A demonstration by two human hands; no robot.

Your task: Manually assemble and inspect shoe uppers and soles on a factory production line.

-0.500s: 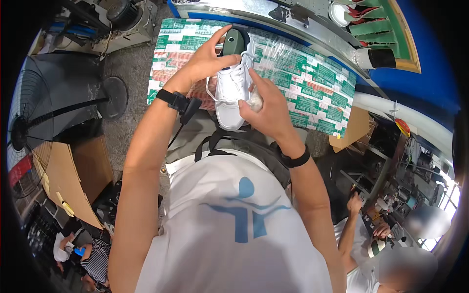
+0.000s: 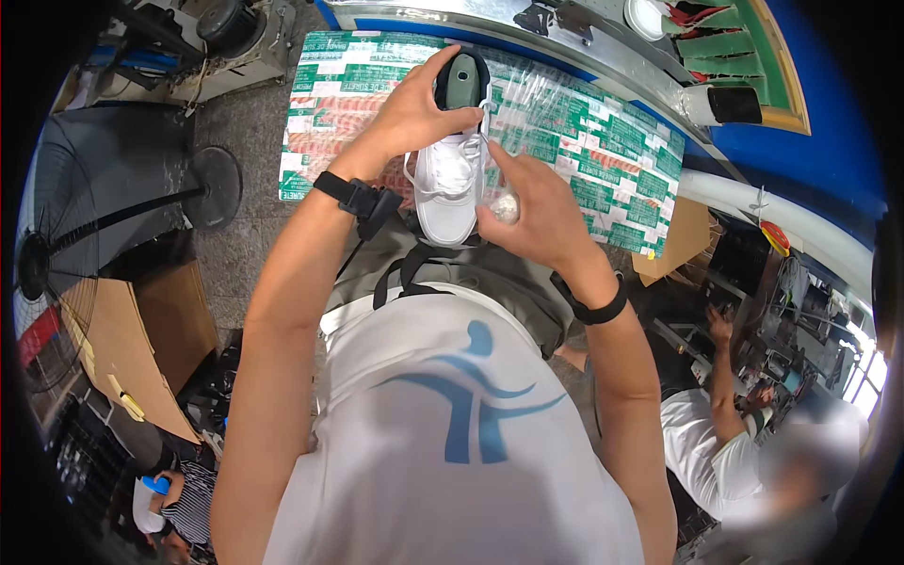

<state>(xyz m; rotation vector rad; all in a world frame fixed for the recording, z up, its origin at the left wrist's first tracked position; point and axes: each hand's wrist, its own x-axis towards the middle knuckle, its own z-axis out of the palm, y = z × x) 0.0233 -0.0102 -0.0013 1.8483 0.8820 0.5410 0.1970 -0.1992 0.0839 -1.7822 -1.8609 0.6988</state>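
The shoe (image 2: 444,215) is white, its insert (image 2: 462,89) dark green, the taped surface (image 2: 612,160) patterned green, white and red

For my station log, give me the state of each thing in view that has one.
White shoe: top side up, held
Laces: threaded; unclear whether tied
Green insert: seated in the shoe's opening
Left hand's grip: closed on the shoe
White wad: held, partly hidden
Right hand's grip: closed on the wad
Green-and-white surface: covered in clear film
Left cardboard box: open
Standing fan: cannot tell whether it spins
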